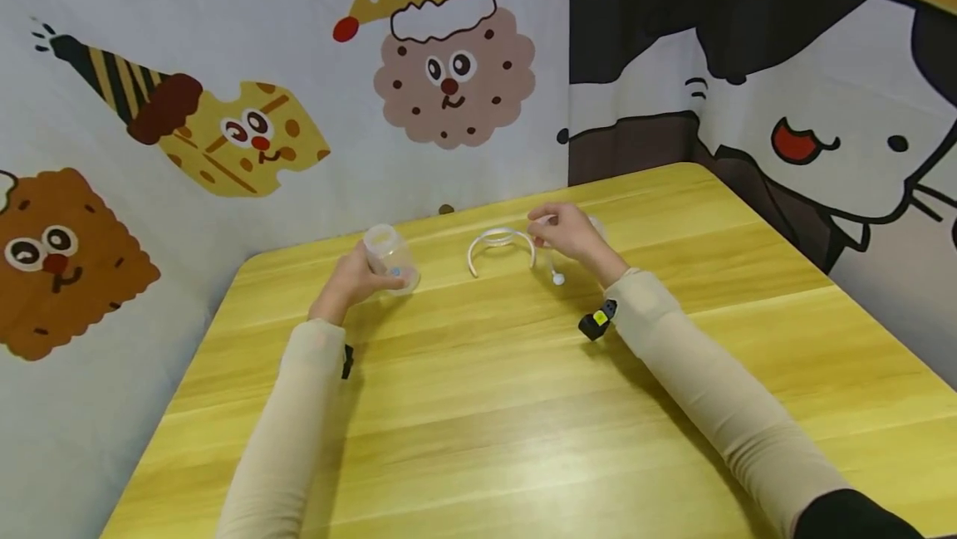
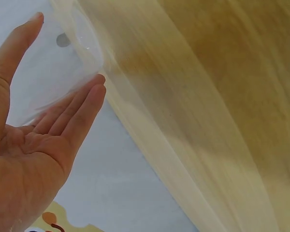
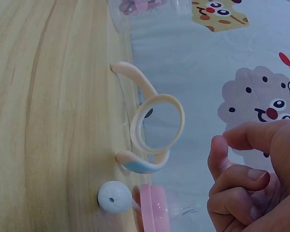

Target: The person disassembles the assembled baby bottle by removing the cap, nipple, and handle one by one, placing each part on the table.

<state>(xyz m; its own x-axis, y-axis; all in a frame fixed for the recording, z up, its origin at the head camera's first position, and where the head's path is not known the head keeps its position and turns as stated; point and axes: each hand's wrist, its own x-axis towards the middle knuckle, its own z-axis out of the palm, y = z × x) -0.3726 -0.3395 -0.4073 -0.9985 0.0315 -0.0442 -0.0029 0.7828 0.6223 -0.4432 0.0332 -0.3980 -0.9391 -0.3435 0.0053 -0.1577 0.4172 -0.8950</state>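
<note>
A clear baby bottle point(image 1: 390, 252) stands slightly tilted at the back left of the table. My left hand point(image 1: 354, 280) holds it, thumb on one side and fingers on the other; its side and rim also show in the left wrist view. A pale bottle handle ring point(image 3: 158, 123) rests on its two curved arms. Beside it lies a pink collar point(image 3: 153, 208) with a clear spout and a white straw weight point(image 3: 115, 196). My right hand point(image 3: 246, 179) is near the collar, fingers loosely curled, nothing visible between thumb and forefinger.
A clear rounded piece point(image 1: 597, 227) is partly hidden behind the right hand. The wooden table point(image 1: 478, 406) ends at a cartoon-printed cloth point(image 1: 321, 182) behind it. A black wrist device point(image 1: 598, 320) sits below the right sleeve.
</note>
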